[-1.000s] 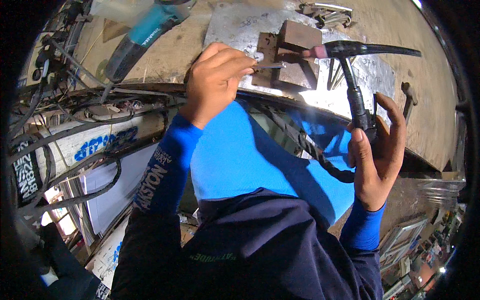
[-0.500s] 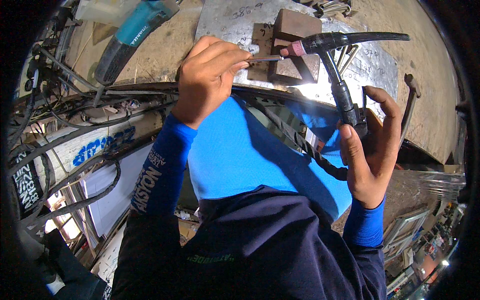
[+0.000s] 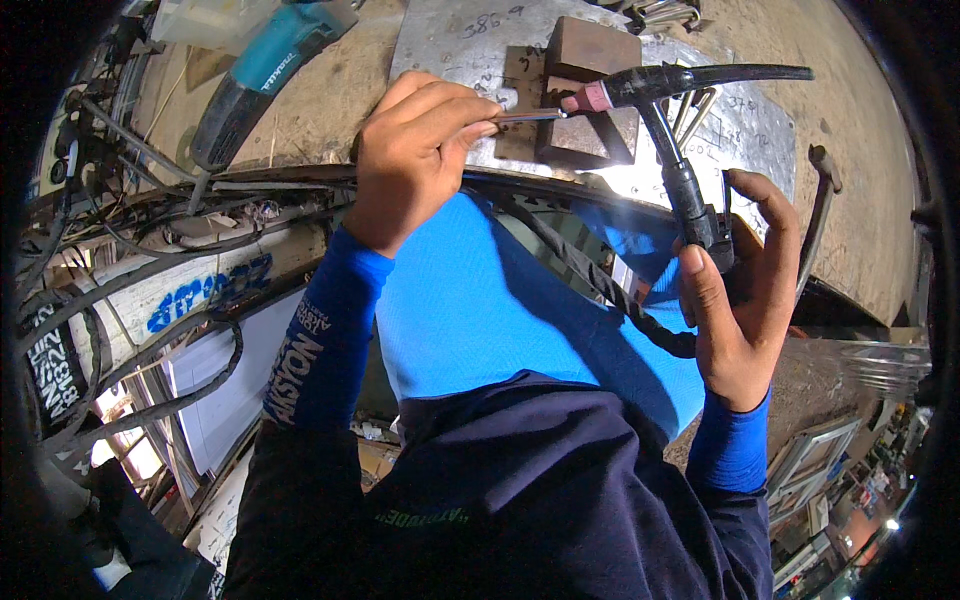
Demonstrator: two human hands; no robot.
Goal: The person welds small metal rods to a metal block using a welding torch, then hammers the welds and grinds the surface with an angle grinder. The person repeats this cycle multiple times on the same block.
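My right hand (image 3: 742,320) is closed around the lower handle of a TIG welding torch (image 3: 688,195), thumb on one side and fingers on the other. The torch has a black body, a long black back cap and a pink nozzle (image 3: 588,98) pointing left. Pinched in my left hand (image 3: 412,155) are the ends of thin metal pieces (image 3: 530,116), rod-like, reaching right. Their tip lies right by the nozzle; whether they touch I cannot tell. Behind them, brown metal blocks (image 3: 597,48) rest on a silvery metal sheet (image 3: 450,45) with handwriting.
On the wooden bench (image 3: 840,90) a teal and black power tool (image 3: 262,75) lies at the far left. Several metal pieces (image 3: 665,14) sit at the back. A bent metal bar (image 3: 822,200) stands at the right. Black cables (image 3: 100,285) run along the left, and the torch cable (image 3: 600,285) crosses my lap.
The torch in my right hand has shifted very slightly to the left. My left hand and the metal pieces in it stay almost still.
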